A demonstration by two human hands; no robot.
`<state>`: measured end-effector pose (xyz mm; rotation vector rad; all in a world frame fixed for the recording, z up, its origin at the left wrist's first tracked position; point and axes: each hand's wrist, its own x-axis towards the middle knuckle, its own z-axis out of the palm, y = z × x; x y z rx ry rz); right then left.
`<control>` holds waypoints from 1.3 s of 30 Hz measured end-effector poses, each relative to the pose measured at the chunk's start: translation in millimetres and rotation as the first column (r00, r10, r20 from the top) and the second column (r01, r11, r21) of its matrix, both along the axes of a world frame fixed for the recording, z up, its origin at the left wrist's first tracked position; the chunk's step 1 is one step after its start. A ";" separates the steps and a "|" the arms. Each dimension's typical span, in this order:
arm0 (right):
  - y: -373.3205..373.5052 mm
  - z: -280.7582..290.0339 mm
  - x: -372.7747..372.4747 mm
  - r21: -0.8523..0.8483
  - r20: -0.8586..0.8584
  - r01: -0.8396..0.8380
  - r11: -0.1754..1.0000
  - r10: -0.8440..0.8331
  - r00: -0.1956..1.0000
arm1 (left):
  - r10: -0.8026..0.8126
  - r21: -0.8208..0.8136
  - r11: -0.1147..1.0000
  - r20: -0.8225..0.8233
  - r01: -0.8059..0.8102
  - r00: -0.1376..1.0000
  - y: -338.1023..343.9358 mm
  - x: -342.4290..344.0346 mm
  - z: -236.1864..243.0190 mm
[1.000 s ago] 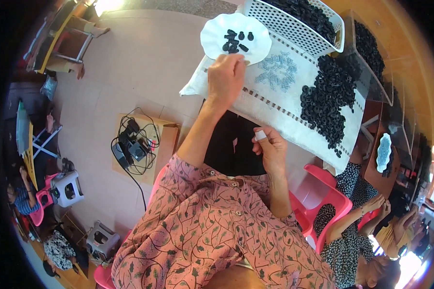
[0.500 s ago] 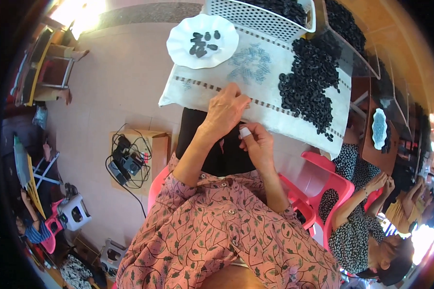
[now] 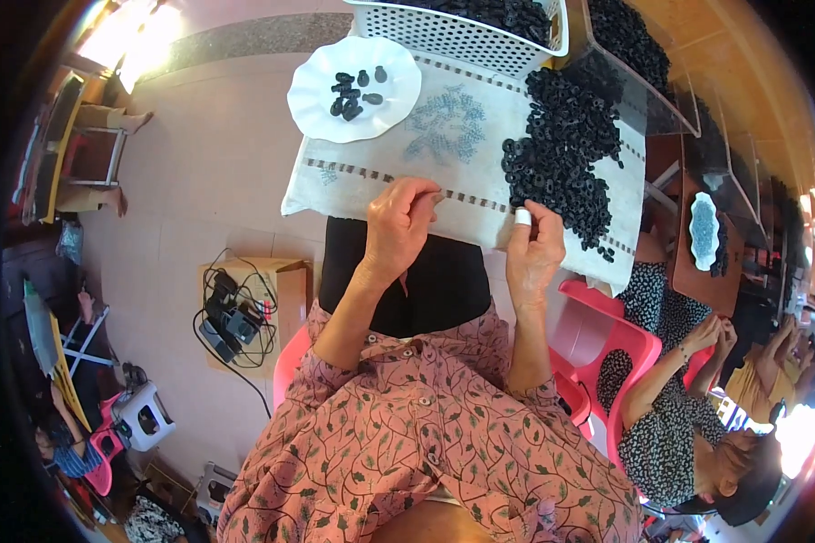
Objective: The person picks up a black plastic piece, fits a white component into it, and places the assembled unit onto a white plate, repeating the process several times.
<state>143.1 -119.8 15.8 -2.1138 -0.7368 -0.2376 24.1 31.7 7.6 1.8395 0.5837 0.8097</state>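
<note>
The right hand point(image 3: 536, 249) has moved from beside the left hand point(image 3: 395, 231) to the near edge of the black ring pile point(image 3: 566, 149), right on the bench point(image 3: 371, 195); I cannot tell whether it pinches one. The left's fingertips press together, contents unclear.

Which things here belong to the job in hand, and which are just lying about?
Seems part of the job:
pile of small black parts, right hand at its edge
scattered small bluish pieces, left hand nearby
white scalloped plate holding black pieces
white perforated basket

Apparently just lying about:
cardboard box
black cables and adapters on it
</note>
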 end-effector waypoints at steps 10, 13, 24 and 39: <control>14.9 3.1 10.6 -0.140 -0.014 0.064 0.988 -0.067 0.998 | -0.051 -0.165 0.985 0.018 0.053 0.999 -5.5 -0.1 1.6; 16.4 2.3 14.7 -0.160 -0.022 0.071 0.985 -0.076 0.997 | -0.051 -0.188 0.980 0.038 0.058 0.998 -7.7 1.3 2.3; 13.5 7.1 14.2 0.164 -0.286 0.005 0.987 0.042 0.957 | -0.151 -0.589 0.791 0.076 0.167 0.986 -7.4 -5.0 7.5; 13.5 8.9 -10.7 0.574 -0.775 0.100 0.813 0.499 0.388 | -0.178 -0.754 0.581 0.250 0.307 0.952 -12.9 0.0 8.8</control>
